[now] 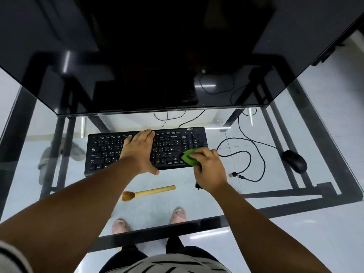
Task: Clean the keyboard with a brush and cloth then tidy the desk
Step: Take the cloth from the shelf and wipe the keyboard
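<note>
The black keyboard (145,148) lies flat in the middle of the glass tabletop (197,203), just in front of the big dark monitor (137,66). Its long side runs from left to right.

The left hand (140,152) lies on the middle of the keyboard. Its fingers are straight and spread a little, pointing at the far edge, and the thumb hangs over the near edge. I think it is holding the keyboard so it does not slide.

The right hand (208,168) is at the right end of the keyboard. Its grip is curled round a green cloth (190,157) and pinches it. The cloth is pressed down on the keys near the right near corner. So the wiping part looks like it is going on now.

Most of the keys that need wiping lie to the left of the cloth, along the long side of the keyboard. The left hand is in the way there, so I think it must lift or move before the cloth can go across.

The brush (147,193) lies on the tabletop, between the keyboard and the near edge. No hand touches it. Its bristles point left and its wooden handle points right. It sits between both hands.

A black mouse (294,160) sits by the right edge. A loose black cable (246,154) curls between the mouse and the keyboard.
</note>
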A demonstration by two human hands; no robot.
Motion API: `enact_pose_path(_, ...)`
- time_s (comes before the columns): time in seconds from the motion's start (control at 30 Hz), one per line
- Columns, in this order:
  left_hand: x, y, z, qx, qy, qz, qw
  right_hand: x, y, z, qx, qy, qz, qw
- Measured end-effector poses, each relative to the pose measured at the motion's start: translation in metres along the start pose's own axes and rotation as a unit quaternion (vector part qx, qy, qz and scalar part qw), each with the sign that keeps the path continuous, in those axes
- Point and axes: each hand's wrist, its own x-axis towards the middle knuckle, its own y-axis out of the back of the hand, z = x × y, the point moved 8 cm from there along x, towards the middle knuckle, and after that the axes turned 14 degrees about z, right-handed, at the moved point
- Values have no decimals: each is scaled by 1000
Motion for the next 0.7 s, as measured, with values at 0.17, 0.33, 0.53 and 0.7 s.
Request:
enact_pose_path(0.17, 3, 5, 4, 30, -8, 4, 1000, 5, -17, -36, 21, 88, -70, 993)
enact_pose_path(0.33, 2, 5, 4, 28, -6, 3, 1000, 3, 8, 20, 30, -19, 38, 999)
enact_pose_path(0.53, 3, 8, 8, 29, 3, -2, 1000, 8, 8, 29, -9, -75, 59, 995)
enact_pose_path(0.7, 2, 9, 8, 29, 11, -5, 1000, 69, -6, 26, -40, -79, 38, 995)
